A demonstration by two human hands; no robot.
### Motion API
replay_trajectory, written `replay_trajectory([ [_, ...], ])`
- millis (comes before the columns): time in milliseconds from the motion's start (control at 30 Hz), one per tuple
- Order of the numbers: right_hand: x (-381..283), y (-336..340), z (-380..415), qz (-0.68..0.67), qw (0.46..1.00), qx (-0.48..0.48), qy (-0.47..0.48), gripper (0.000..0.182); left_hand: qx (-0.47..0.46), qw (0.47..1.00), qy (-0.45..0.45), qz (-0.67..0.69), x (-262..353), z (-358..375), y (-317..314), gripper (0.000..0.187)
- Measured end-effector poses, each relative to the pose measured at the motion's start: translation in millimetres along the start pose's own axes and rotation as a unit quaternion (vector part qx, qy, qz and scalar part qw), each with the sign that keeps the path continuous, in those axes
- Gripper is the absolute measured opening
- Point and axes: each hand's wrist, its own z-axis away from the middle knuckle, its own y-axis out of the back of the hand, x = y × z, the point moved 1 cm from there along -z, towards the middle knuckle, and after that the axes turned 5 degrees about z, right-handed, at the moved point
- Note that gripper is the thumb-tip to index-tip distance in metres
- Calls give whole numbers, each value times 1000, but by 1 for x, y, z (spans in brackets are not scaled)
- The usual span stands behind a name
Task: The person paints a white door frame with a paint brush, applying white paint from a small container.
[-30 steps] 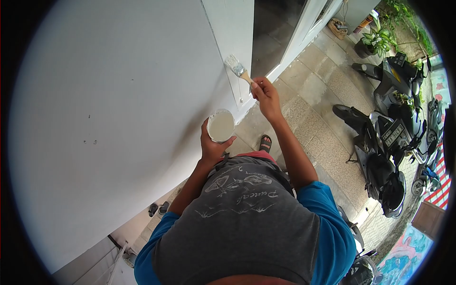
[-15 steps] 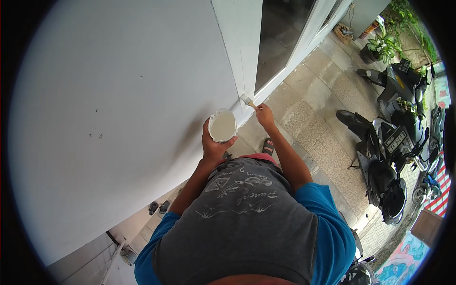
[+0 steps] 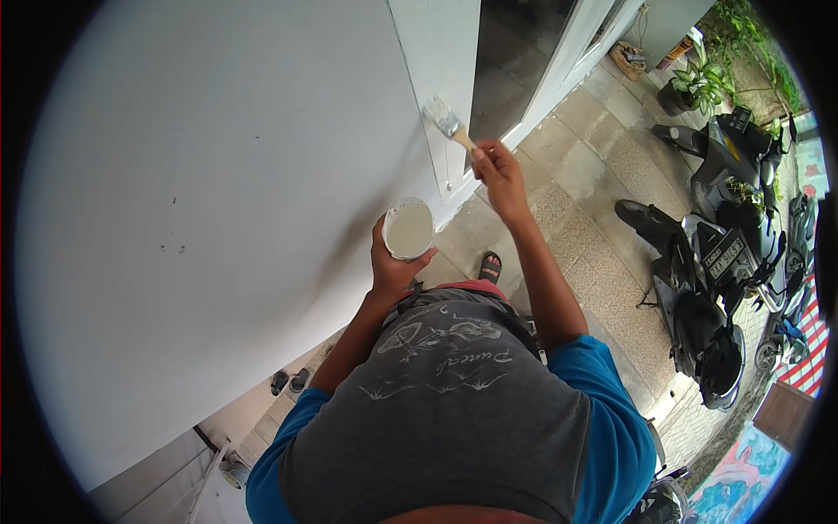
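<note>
My left hand [image 3: 392, 265] is wrapped round a tub of whitish paint [image 3: 408, 230], its open top facing me. Between the fingers of my right hand [image 3: 501, 179] is the wooden handle of a paintbrush [image 3: 447, 120]. The bristles are coated in white and point up and left. They overlap the white door frame [image 3: 441, 52] in this view, beside the seam with the wall panel. A large white wall [image 3: 218, 175] fills the left side, and a shadow falls on it beside the tub.
Dark glass [image 3: 515, 61] sits within the frame. Parked motorcycles [image 3: 698, 262] line the right side of the paved floor [image 3: 611, 227]. Farther off stand a potted plant [image 3: 694, 87] and a bag [image 3: 628, 59]. Shoes [image 3: 288, 382] lie at the lower left by the wall.
My right hand has lifted the paintbrush from the bottom corner of the frame, up and slightly left. My left hand and the tub have stayed almost in place.
</note>
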Motion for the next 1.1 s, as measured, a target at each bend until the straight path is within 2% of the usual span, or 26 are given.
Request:
replay_trajectory([
  [100,85,-1,2,36,999,-13,-12,16,-6,1000,-13,24,-2,2,0,93],
  [200,143,-2,17,83,996,16,-35,16,-3,999,-6,33,0,3,0,92],
  [267,174,8,26,195,977,15,-88,21,-8,999,3,32,-1,5,1,92],
  [300,193,12,30,194,977,15,-86,21,-7,999,2,31,-1,6,1,92],
  [367,230,19,37,342,926,43,-152,24,-6,1000,-1,8,-1,7,2,92],
  [400,230,18,37,353,919,67,-162,26,-6,1000,-2,8,0,8,2,92],
  [500,225,12,26,389,906,47,-160,25,-1,1000,-6,6,1,7,2,92],
  [567,202,10,18,362,915,48,-174,25,-4,1000,7,23,-4,8,2,93],
  [633,158,7,11,334,923,47,-185,24,-1,1000,-2,23,-3,7,2,93],
  [733,59,6,12,293,940,25,-170,24,1,1000,-5,21,-3,6,1,93],
  [800,-3,4,15,138,983,-5,-121,19,-2,1000,1,22,-2,7,1,93],
  [833,-27,4,15,140,982,-3,-123,19,-3,1000,13,20,1,7,1,93],
  [900,-60,0,13,-16,1000,9,0,15,-4,999,24,20,2,6,-1,93],
  [967,-57,0,5,-37,999,12,22,12,-10,1000,10,17,1,5,-2,92],
  [1100,35,0,-4,-23,999,-21,-27,14,-9,999,5,31,-2,4,-4,91],
])
